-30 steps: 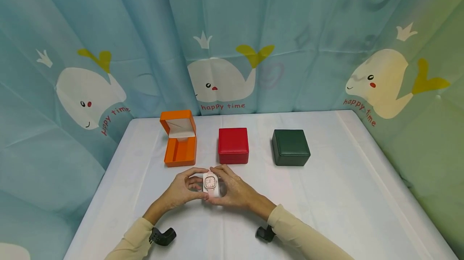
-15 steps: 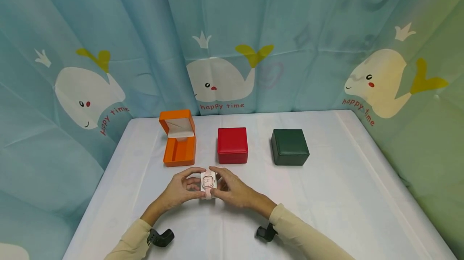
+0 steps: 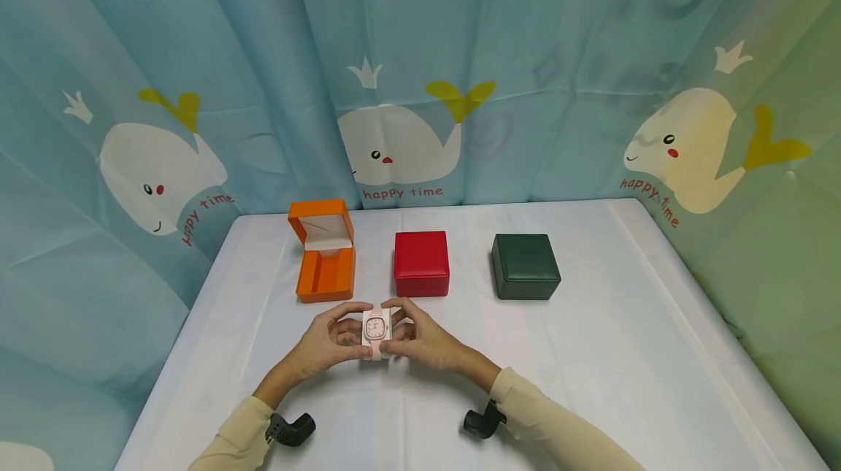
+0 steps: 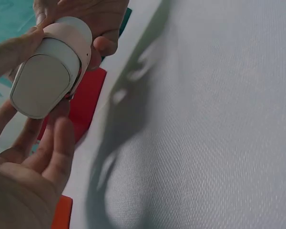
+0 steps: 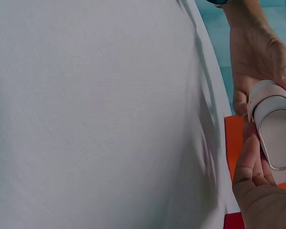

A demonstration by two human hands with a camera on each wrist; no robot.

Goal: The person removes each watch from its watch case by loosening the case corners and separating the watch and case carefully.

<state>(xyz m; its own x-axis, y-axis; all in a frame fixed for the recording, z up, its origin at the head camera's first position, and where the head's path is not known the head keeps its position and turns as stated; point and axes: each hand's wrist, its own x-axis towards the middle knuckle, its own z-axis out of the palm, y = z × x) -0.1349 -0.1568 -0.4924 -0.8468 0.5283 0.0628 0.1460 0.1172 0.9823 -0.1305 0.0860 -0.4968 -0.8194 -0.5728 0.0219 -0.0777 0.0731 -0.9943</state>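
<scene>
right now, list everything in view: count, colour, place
table: 1, white, foreground
watch: 1, pale pink, around the cushion
cushion: 1, white, inside the watch strap
orange box: 1, orange, table's left, open
red box: 1, red, table's middle, closed
green box: 1, green, right of red, closed
curtain: count unclear, blue-green, around table
whales: at least 3, white, on curtain
wrist cameras: 2, black, at wrists
sleeves: 2, beige, forearms
left hand: 1, bare, holding watch
right hand: 1, bare, holding watch

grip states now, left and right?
Left grip: closed, holding pink watch on its white cushion.
Right grip: closed, holding the same watch and cushion.
</scene>
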